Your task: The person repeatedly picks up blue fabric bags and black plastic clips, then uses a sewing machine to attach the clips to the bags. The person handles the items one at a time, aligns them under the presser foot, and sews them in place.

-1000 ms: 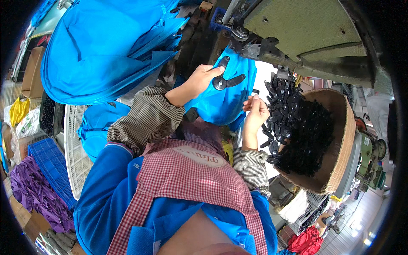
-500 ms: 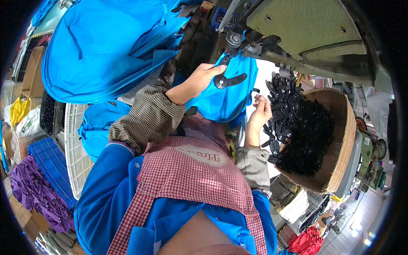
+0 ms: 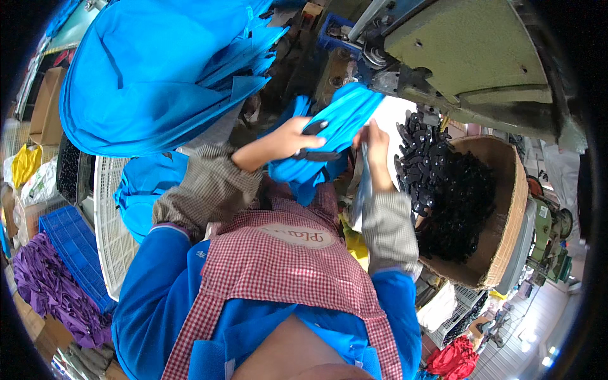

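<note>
My left hand (image 3: 282,140) is closed on a bunched blue cloth piece (image 3: 347,117) in front of my apron. Black plastic parts (image 3: 320,156) lie against the cloth beside the fingers of that hand, one above and one below. My right hand (image 3: 375,142) is at the cloth's right side, fingers curled together; whatever is between them is hidden. Above both hands stands a green machine (image 3: 468,54) with a dark metal working head (image 3: 386,54). A heap of small black plastic parts (image 3: 421,155) lies right of my right hand, on a white surface.
A cardboard box (image 3: 506,215) full of black parts stands at the right. Large blue cloth pieces (image 3: 152,76) are piled at the upper left. Below them are a white plastic basket (image 3: 106,221) and more blue cloth (image 3: 142,193). A blue tray (image 3: 329,31) sits behind the machine head.
My left hand has drawn the cloth and black parts down from the machine head, and the cloth is now bunched. My right hand has moved left from the heap to the cloth.
</note>
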The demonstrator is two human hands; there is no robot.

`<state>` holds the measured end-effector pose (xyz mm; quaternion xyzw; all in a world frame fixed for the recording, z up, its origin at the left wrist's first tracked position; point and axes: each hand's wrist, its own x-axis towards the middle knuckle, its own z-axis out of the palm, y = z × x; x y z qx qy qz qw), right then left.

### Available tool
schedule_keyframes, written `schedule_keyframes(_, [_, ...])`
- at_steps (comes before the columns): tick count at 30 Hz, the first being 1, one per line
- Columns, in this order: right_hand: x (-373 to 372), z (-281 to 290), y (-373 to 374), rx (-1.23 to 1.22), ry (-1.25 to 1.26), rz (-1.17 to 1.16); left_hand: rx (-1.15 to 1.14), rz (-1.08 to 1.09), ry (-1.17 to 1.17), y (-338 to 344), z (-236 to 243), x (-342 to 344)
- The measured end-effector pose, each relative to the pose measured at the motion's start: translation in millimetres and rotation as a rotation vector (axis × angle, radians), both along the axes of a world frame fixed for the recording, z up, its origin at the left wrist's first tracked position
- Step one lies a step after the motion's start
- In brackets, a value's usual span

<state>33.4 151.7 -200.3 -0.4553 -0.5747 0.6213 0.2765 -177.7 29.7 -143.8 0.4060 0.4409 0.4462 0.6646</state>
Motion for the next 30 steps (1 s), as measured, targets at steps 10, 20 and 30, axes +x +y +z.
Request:
schedule_keyframes(10, [-50,-95,110,1.034,-0.837,0.053,0.245,0.128,0.379,-54,-20,16])
schedule_keyframes(20, [-62,36,29,-0.268,0.390,-0.039,-0.101,0.325,-0.012,-64,-9,-4])
schedule_keyframes(30, [-73,58,-66,-0.008,0.319,0.005,-0.213,0.402,-0.298,-19,23,-13])
